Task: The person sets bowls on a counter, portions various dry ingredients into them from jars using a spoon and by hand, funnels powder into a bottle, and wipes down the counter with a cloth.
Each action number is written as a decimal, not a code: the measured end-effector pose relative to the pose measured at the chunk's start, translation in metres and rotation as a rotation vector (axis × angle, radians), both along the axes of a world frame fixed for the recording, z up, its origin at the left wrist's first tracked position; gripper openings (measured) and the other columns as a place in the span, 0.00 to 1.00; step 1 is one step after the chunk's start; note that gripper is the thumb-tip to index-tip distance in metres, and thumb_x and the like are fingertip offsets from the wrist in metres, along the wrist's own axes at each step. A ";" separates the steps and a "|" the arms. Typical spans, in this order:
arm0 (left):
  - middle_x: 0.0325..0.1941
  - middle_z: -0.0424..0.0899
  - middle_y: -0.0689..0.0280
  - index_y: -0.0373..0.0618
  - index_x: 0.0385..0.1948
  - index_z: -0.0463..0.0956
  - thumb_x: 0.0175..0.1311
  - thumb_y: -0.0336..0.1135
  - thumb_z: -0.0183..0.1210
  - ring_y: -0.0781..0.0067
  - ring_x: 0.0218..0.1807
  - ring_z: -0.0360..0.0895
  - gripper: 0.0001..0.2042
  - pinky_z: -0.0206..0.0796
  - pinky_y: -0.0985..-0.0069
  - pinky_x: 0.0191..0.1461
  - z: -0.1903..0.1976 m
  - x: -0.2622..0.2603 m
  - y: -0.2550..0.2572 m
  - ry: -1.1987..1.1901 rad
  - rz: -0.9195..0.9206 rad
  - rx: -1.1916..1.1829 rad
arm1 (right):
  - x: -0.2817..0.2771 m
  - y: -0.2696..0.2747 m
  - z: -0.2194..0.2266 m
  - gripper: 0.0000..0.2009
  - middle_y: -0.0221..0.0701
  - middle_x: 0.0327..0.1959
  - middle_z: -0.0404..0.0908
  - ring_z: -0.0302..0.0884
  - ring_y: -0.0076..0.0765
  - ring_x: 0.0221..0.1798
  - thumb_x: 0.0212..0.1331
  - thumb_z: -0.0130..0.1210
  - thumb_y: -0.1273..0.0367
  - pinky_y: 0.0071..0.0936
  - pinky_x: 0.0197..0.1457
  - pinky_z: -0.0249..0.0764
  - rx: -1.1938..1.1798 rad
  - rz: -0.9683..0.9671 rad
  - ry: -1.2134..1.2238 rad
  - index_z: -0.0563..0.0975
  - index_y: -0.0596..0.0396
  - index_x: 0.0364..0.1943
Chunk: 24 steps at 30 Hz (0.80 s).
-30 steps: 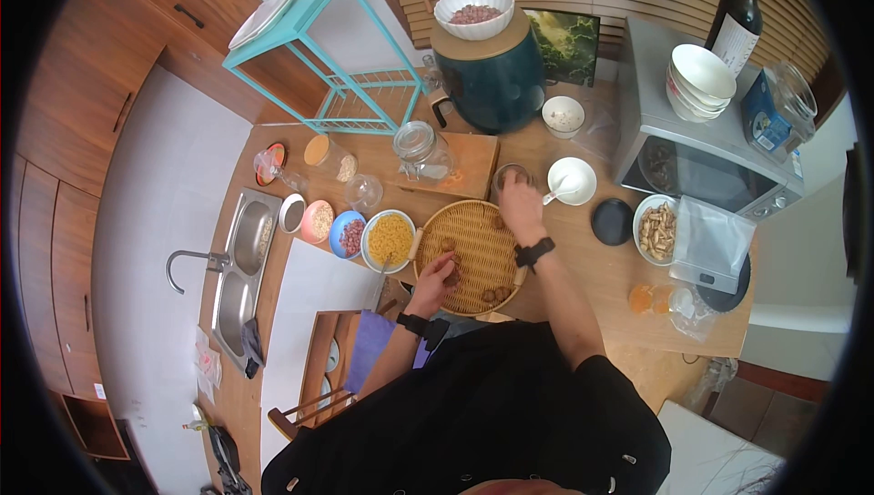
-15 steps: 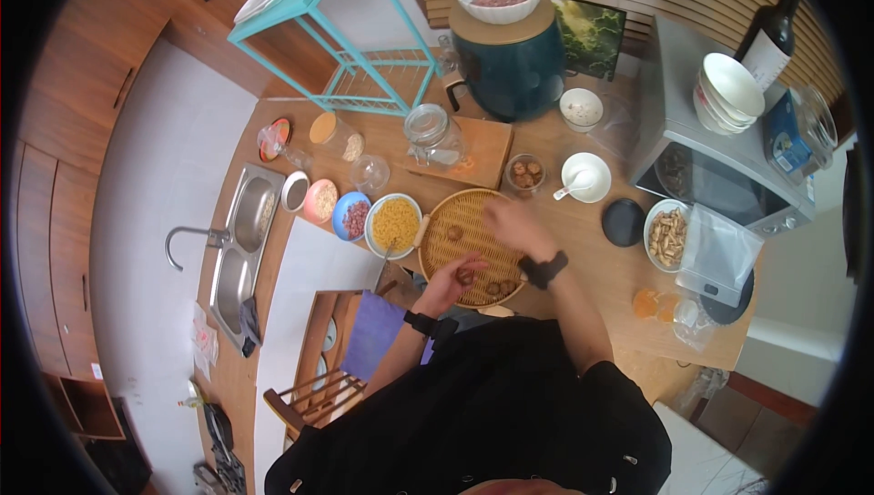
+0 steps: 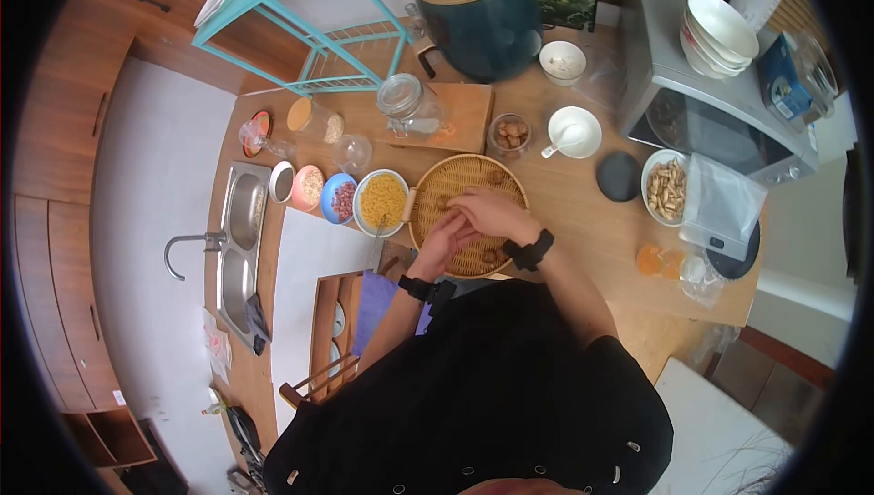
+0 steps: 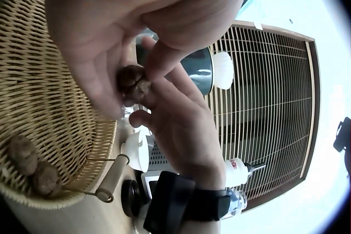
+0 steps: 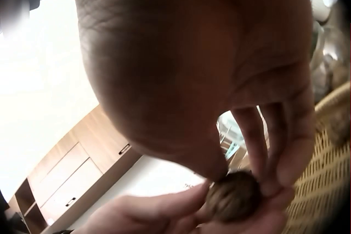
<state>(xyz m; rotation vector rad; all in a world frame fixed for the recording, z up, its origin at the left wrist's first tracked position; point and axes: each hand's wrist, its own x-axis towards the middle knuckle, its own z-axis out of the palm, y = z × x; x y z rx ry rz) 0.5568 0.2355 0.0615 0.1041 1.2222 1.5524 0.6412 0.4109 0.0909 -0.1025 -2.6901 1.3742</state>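
Observation:
Over the round wicker tray (image 3: 460,176), my left hand (image 3: 441,247) and right hand (image 3: 496,214) meet. Between them is a brown, ridged walnut (image 5: 234,196). In the right wrist view, the left thumb and fingers cradle it from below, while the right thumb and fingertips pinch it from above. The head view hides it behind the hands. Two more walnuts (image 4: 34,167) lie by the tray's edge in the left wrist view. Beyond the tray, a small clear bowl (image 3: 510,135) holds several brown pieces.
Left of the tray stand a bowl of yellow grains (image 3: 382,202), a blue bowl (image 3: 339,199) and a pink bowl (image 3: 309,187). A glass jar (image 3: 408,106) is behind. To the right are a white bowl with a spoon (image 3: 574,133), a black lid (image 3: 619,176) and a microwave (image 3: 719,113).
My right hand has come back from the clear bowl to the tray and joined my left hand at the walnut. The brown pieces in the clear bowl are now uncovered.

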 end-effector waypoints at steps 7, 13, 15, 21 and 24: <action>0.59 0.78 0.61 0.42 0.64 0.67 0.75 0.38 0.52 0.66 0.58 0.78 0.20 0.70 0.68 0.63 -0.009 0.005 -0.012 -0.037 -0.024 -0.055 | 0.008 0.009 -0.011 0.11 0.39 0.42 0.82 0.79 0.51 0.47 0.58 0.55 0.67 0.43 0.52 0.75 -0.017 0.192 -0.029 0.83 0.51 0.42; 0.66 0.71 0.54 0.43 0.62 0.70 0.65 0.26 0.56 0.54 0.62 0.71 0.22 0.66 0.61 0.64 0.007 0.023 0.005 1.283 0.158 -0.321 | -0.020 0.065 0.010 0.10 0.46 0.44 0.79 0.80 0.56 0.44 0.58 0.57 0.70 0.47 0.45 0.78 0.135 -0.583 0.127 0.79 0.55 0.43; 0.65 0.70 0.51 0.42 0.60 0.71 0.61 0.24 0.56 0.49 0.63 0.70 0.22 0.64 0.58 0.66 0.018 0.015 0.009 1.790 0.125 -0.438 | -0.030 0.077 0.004 0.10 0.46 0.44 0.78 0.80 0.57 0.44 0.58 0.56 0.71 0.47 0.45 0.79 0.205 -0.631 0.143 0.78 0.56 0.44; 0.64 0.72 0.50 0.45 0.55 0.75 0.57 0.24 0.57 0.44 0.62 0.69 0.21 0.64 0.54 0.64 -0.038 -0.019 -0.008 1.758 -0.254 -0.518 | -0.024 0.061 -0.005 0.10 0.45 0.43 0.76 0.81 0.56 0.41 0.57 0.56 0.74 0.44 0.44 0.80 0.422 -0.753 0.117 0.78 0.59 0.43; 0.60 0.75 0.53 0.44 0.54 0.75 0.57 0.25 0.58 0.47 0.56 0.75 0.20 0.69 0.56 0.60 -0.045 -0.023 -0.014 1.668 -0.267 -0.440 | -0.008 0.028 0.004 0.11 0.47 0.40 0.81 0.82 0.55 0.42 0.59 0.57 0.67 0.47 0.46 0.79 0.218 -0.494 0.031 0.80 0.58 0.41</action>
